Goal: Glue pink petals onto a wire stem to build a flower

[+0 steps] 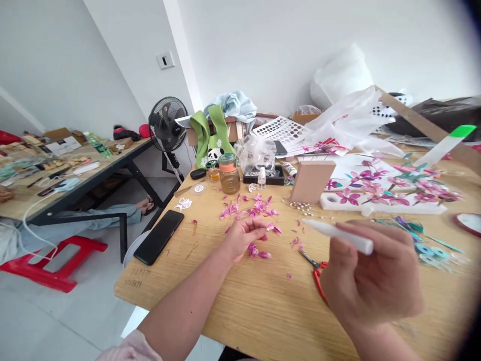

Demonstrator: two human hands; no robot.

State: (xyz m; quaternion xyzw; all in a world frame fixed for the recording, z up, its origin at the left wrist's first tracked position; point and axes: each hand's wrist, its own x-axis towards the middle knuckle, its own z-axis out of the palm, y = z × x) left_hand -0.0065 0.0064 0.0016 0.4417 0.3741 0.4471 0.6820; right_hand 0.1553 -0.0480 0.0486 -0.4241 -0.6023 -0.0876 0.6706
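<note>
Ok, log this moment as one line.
left grip: pinching pink petal piece | right grip: holding white pen-shaped tool above table | red-handled tool: on table | loose pink petals: on table beyond left grip

On the table (263, 306), petals (259, 206) lie between the phone (159, 237) and scissors (316, 264), with the jar (229, 181) behind.

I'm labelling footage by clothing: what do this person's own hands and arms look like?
The left hand and right hand are both ungloved. The left forearm is bare up to a pale pink sleeve at the picture's bottom edge. The right wrist is bare; no sleeve shows on that side.
</note>
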